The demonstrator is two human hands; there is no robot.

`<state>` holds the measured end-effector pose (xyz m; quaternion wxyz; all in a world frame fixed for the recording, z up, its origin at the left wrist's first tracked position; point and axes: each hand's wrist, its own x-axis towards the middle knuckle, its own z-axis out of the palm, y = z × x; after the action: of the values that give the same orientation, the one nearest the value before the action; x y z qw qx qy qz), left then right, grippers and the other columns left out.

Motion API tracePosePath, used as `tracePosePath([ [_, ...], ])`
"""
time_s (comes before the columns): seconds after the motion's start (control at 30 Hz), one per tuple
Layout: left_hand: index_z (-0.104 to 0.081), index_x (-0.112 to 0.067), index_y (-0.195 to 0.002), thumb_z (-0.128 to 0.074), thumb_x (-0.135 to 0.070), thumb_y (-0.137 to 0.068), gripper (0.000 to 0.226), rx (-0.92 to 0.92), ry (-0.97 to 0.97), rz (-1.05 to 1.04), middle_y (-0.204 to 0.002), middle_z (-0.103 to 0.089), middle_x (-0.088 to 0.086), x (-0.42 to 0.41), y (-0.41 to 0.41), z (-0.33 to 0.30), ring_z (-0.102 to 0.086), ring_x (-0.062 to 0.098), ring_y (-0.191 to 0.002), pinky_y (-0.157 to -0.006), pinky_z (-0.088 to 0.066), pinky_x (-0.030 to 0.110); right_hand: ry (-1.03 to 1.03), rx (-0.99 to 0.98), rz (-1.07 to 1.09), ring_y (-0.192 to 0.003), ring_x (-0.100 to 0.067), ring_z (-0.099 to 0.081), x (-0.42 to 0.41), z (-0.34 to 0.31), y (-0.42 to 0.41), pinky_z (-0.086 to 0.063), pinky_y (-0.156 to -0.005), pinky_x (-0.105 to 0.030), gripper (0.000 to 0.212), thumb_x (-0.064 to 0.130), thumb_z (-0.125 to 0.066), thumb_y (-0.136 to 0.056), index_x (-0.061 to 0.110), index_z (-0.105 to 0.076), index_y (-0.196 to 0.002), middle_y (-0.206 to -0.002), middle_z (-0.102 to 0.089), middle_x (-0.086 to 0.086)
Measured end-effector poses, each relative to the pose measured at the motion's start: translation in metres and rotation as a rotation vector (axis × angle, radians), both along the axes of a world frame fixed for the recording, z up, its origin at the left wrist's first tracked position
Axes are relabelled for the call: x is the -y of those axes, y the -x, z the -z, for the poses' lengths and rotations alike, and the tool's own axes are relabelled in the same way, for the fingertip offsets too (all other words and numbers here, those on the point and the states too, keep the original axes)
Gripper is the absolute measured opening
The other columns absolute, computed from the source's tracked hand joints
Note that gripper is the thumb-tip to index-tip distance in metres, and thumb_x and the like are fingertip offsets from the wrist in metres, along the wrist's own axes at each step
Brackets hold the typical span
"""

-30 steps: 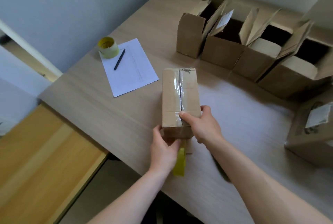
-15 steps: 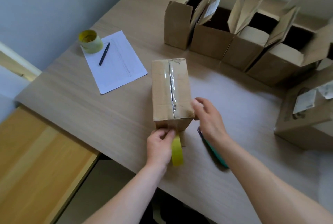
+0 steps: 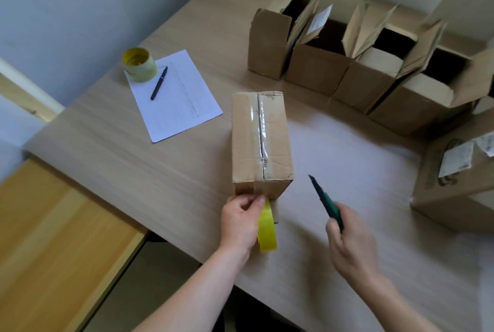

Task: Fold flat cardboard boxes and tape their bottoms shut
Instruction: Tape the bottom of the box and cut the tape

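Person, upper limbs only; two items in view.

Item 1: left hand [image 3: 240, 220], entering from 6 o'clock. Bare. No glove, ring, watch or bracelet visible. Forearm bare along its whole visible length to the lower frame edge; no sleeve or cuff in view.

Item 2: right hand [image 3: 350, 242], entering from 5 o'clock. Bare. No glove, ring or wristband visible. Forearm likewise bare to the frame corner; no sleeve in view.

Markings: none visible on either limb. Nails short, unpainted where they show. Rest of the body out of frame.
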<state>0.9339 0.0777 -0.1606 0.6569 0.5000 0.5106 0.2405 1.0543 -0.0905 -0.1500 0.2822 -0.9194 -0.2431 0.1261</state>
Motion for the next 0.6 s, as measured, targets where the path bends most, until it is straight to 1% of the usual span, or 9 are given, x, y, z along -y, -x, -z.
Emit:
tracePosePath([
  [0.07, -0.076, -0.029, -0.069, -0.075, -0.014, -0.084, 0.022, -0.001, -0.007, 0.000, -0.098, -0.069, 0.019, -0.001, 0.000, 0.002, -0.065, 0.020, -0.083, -0.083, -0.052, 0.039, -0.211, 0.074, -0.141, -0.083, -0.011, -0.057, 0.006, -0.018, 0.001, -0.042, -0.071, -0.026, 0.026, 0.027, -0.054, -0.088, 0.023, -0.061, -0.112, -0.093, -0.061, 0.009],
  [0.1, -0.075, -0.026, -0.069, -0.075, -0.013, -0.084, 0.020, -0.007, -0.011, -0.002, -0.099, -0.069, 0.020, -0.001, -0.001, 0.002, -0.065, 0.022, -0.084, -0.085, -0.052, 0.041, -0.236, 0.114, -0.253, -0.080, -0.010, -0.057, 0.007, -0.027, 0.002, -0.045, -0.069, -0.025, 0.026, 0.029, -0.056, -0.087, 0.023, -0.062, -0.112, -0.091, -0.059, 0.011],
  [0.17, -0.075, -0.022, -0.074, -0.075, -0.014, -0.084, 0.013, -0.021, -0.015, 0.003, -0.100, -0.068, 0.020, -0.001, -0.002, 0.001, -0.065, 0.024, -0.086, -0.088, -0.052, 0.043, -0.168, 0.200, -0.429, -0.072, -0.015, -0.060, 0.003, -0.039, 0.000, -0.051, -0.060, -0.033, 0.027, 0.027, -0.062, -0.086, 0.023, -0.066, -0.113, -0.089, -0.059, 0.009],
  [0.23, -0.075, -0.020, -0.076, -0.074, -0.016, -0.085, 0.010, -0.026, -0.015, 0.009, -0.100, -0.068, 0.019, 0.000, -0.002, 0.001, -0.066, 0.025, -0.087, -0.087, -0.053, 0.039, -0.086, 0.309, -0.517, -0.064, -0.023, -0.061, -0.009, -0.046, -0.005, -0.050, -0.048, -0.037, 0.029, 0.028, -0.063, -0.085, 0.022, -0.069, -0.113, -0.086, -0.061, 0.005],
  [0.3, -0.075, -0.019, -0.072, -0.074, -0.014, -0.085, 0.014, -0.017, -0.017, 0.004, -0.099, -0.067, 0.022, 0.000, -0.002, 0.002, -0.063, 0.021, -0.079, -0.077, -0.051, 0.030, -0.028, 0.393, -0.538, -0.059, -0.027, -0.059, -0.026, -0.049, -0.006, -0.047, -0.041, -0.036, 0.028, 0.029, -0.063, -0.085, 0.023, -0.071, -0.111, -0.082, -0.061, 0.002],
  [0.4, -0.073, -0.022, -0.061, -0.074, -0.010, -0.084, 0.026, -0.007, 0.005, -0.018, -0.091, -0.066, 0.021, -0.001, -0.004, 0.004, -0.058, 0.016, -0.068, -0.063, -0.045, 0.022, 0.023, 0.489, -0.527, -0.055, -0.031, -0.058, -0.041, -0.045, -0.005, -0.042, -0.038, -0.032, 0.024, 0.027, -0.069, -0.085, 0.023, -0.072, -0.109, -0.078, -0.060, -0.001],
  [0.47, -0.073, -0.024, -0.058, -0.074, -0.010, -0.083, 0.029, -0.004, 0.037, -0.032, -0.075, -0.065, 0.010, -0.003, -0.005, 0.003, -0.055, 0.016, -0.064, -0.061, -0.043, 0.024, 0.012, 0.497, -0.540, -0.056, -0.028, -0.058, -0.040, -0.039, -0.006, -0.042, -0.038, -0.031, 0.025, 0.031, -0.065, -0.087, 0.024, -0.071, -0.110, -0.079, -0.060, 0.000],
  [0.53, -0.073, -0.024, -0.058, -0.075, -0.012, -0.082, 0.028, -0.004, 0.057, -0.024, -0.062, -0.062, -0.002, -0.005, -0.005, 0.003, -0.050, 0.014, -0.062, -0.061, -0.041, 0.027, -0.018, 0.443, -0.541, -0.058, -0.025, -0.058, -0.027, -0.029, -0.011, -0.044, -0.040, -0.033, 0.028, 0.032, -0.060, -0.087, 0.025, -0.070, -0.112, -0.082, -0.060, 0.003],
  [0.6, -0.071, -0.019, -0.057, -0.076, -0.014, -0.081, 0.025, -0.003, 0.059, -0.011, -0.058, -0.059, -0.004, -0.005, -0.004, 0.003, -0.046, 0.014, -0.061, -0.061, -0.038, 0.029, -0.007, 0.345, -0.448, -0.060, -0.024, -0.058, -0.005, -0.015, -0.018, -0.046, -0.043, -0.036, 0.029, 0.025, -0.068, -0.085, 0.026, -0.069, -0.114, -0.085, -0.059, 0.006],
])
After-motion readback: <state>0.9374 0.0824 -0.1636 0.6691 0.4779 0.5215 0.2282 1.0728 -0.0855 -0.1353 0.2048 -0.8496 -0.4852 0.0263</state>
